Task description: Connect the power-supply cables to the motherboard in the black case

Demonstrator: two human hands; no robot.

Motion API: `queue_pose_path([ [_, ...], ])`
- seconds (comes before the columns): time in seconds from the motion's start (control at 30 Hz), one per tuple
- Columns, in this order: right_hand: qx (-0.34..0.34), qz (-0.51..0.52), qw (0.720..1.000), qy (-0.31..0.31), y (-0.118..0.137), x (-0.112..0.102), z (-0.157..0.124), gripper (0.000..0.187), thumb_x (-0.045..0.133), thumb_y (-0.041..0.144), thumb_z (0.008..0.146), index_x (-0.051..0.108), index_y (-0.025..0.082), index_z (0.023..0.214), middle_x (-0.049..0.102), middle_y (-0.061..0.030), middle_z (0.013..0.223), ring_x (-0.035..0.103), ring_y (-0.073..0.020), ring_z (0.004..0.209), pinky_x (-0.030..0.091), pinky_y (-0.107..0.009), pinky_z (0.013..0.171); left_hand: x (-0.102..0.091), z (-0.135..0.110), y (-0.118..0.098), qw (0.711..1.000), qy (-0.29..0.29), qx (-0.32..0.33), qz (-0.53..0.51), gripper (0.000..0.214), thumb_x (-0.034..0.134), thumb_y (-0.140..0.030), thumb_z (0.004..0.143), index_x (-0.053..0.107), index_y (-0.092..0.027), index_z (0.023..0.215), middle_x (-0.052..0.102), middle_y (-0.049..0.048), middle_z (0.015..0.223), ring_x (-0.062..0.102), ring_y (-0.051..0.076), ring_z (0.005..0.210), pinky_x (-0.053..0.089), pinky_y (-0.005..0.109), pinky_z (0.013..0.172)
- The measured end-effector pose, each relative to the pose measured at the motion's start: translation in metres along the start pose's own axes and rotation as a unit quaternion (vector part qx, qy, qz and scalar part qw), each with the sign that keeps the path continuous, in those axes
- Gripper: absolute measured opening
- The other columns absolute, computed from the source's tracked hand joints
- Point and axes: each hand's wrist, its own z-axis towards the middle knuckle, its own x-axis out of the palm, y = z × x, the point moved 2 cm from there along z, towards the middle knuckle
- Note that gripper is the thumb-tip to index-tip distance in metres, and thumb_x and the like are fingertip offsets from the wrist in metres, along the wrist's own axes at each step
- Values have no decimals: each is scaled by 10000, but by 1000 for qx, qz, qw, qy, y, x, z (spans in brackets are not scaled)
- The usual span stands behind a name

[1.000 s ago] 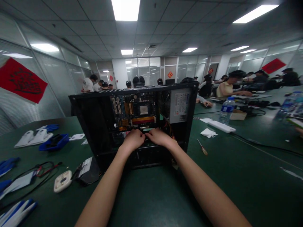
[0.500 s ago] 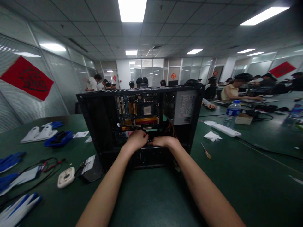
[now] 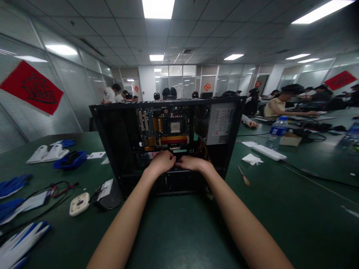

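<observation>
An open black computer case [image 3: 108, 142] stands on the green table with its inside towards me. Fixed in it are a motherboard [image 3: 165, 125] with a bare square processor and, at upper right, a silver power supply [image 3: 223, 125]. Both hands are in the lower part of the case, just below the board. My left hand [image 3: 163, 161] has its fingers curled together, and my right hand [image 3: 190, 163] is bent in from the right with its fingers closed. Their fingertips almost meet at the dark metal there. Whatever they pinch is hidden.
Left of the case lie a dark metal part [image 3: 108, 196], a white square item [image 3: 79, 204], a blue tray [image 3: 70, 161] and gloves [image 3: 24, 241]. To the right are a screwdriver [image 3: 244, 176], tissue [image 3: 252, 159], a power strip [image 3: 269, 152] and a water bottle [image 3: 277, 132]. Other people sit beyond.
My right hand has shifted slightly up and left, its knuckles more raised. My left hand stays nearly in place. The view has tilted a little; the case stands as before.
</observation>
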Motion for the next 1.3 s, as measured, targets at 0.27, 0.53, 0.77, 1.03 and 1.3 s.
queue_pose_path([
  [0.27, -15, 1, 1000, -21, 2, -2, -2, 406, 513, 422, 1000, 762, 106, 1051, 767, -155, 1034, 706, -241, 890, 448, -255, 710, 0, -1, -1, 1000, -1, 3, 6, 358, 493, -351, 939, 776, -172, 813, 760, 128, 812, 694, 242, 765, 459, 307, 690],
  [0.53, -50, 31, 997, -58, 1, 1, 1, 330, 496, 308, 976, 755, 106, 999, 763, -123, 972, 673, -204, 827, 418, -239, 659, 2, 1, 1, 1000, -6, 3, 12, 363, 487, -347, 941, 775, -170, 810, 759, 131, 802, 697, 244, 772, 456, 305, 685],
  [0.77, -85, 141, 976, -141, -2, -2, 2, 275, 504, 248, 917, 738, 110, 872, 720, -51, 786, 620, -167, 730, 398, -237, 634, 2, 1, 2, 1000, -8, -2, 7, 399, 443, -353, 980, 785, -170, 886, 774, 150, 914, 714, 261, 866, 476, 315, 753],
  [1.03, -41, 343, 881, -324, 7, -20, 2, 283, 458, 369, 905, 578, 184, 728, 635, -30, 708, 582, -153, 607, 442, -244, 583, -12, 0, 3, 994, -109, 13, -23, 380, 421, -305, 992, 742, -171, 841, 767, 113, 912, 692, 231, 861, 462, 297, 785],
  [1.3, -107, 525, 772, -342, 37, -34, -24, 323, 593, 512, 808, 604, 191, 779, 580, -8, 717, 508, -121, 582, 388, -234, 524, -75, -20, 13, 937, -240, -20, -251, 389, 438, -356, 983, 750, -127, 948, 773, 71, 958, 689, 216, 901, 500, 266, 796],
])
